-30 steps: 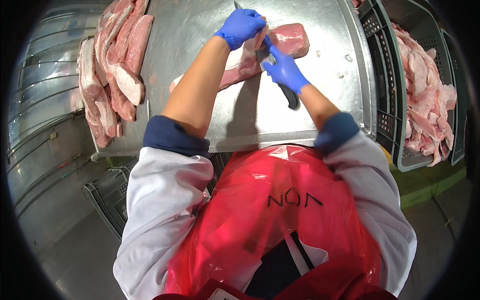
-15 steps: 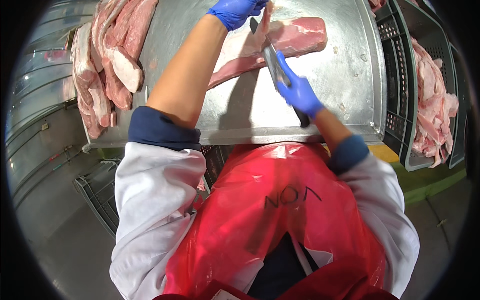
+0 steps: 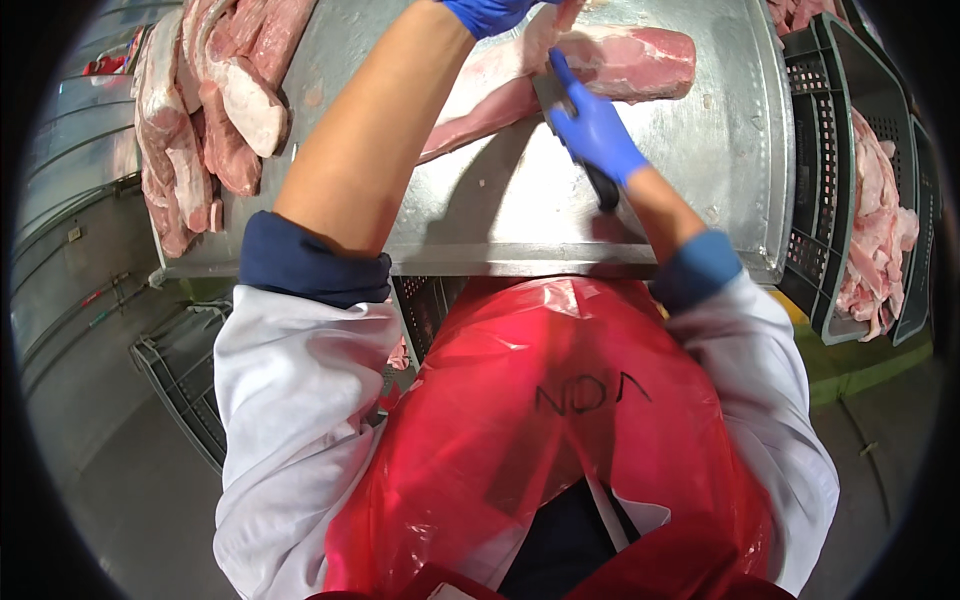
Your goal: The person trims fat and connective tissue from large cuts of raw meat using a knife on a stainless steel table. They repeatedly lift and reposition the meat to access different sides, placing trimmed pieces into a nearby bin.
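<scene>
A long piece of pale pink meat [image 3: 640, 65], like a pork loin, lies across the metal table. Gloved in blue, my left hand [image 3: 488, 14] is closed at the top edge of the view, pulling up a thin strip of meat [image 3: 567, 16] from the piece; the fingertips are partly cut off by the frame. My right hand [image 3: 603, 135], also in a blue glove, grips a knife by its black handle [image 3: 604, 190], index finger stretched along the blade. The blade [image 3: 549, 92] is against the meat below the raised strip, its tip hidden.
Several long cuts of meat [image 3: 235, 125] are heaped at the table's left edge. Dark plastic crates [image 3: 832, 180] stand against the right side, one holding pale trimmings [image 3: 872, 235]. Another crate [image 3: 185, 375] sits low at the left. The metal table [image 3: 700, 190] has a raised rim.
The knife and my right hand have moved farther up into the meat, under the strip. My left hand has shifted slightly up and right with the strip. The whole view has shifted a little.
</scene>
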Motion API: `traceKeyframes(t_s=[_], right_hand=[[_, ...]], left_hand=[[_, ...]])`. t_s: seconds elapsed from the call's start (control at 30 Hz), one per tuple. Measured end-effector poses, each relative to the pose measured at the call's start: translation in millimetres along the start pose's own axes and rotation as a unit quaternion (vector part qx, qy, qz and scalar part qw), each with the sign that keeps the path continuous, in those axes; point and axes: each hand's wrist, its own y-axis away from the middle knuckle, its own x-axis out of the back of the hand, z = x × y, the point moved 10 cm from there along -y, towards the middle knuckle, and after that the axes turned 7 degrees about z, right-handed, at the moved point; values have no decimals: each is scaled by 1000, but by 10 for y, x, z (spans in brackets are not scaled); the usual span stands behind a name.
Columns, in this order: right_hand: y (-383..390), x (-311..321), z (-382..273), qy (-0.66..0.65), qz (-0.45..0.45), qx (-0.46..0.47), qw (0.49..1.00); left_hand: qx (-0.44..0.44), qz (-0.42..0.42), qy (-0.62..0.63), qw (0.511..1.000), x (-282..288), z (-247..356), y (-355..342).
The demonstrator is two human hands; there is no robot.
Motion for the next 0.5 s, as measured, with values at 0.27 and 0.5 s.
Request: traceKeyframes(t_s=[0.27,0.5], right_hand=[[545,-351,109,-39,-26,-54,997],[375,-646,26,37,-37,-38,998]], left_hand=[[-17,31,38,999,284,252,169],[-35,40,60,997,349,463,183]])
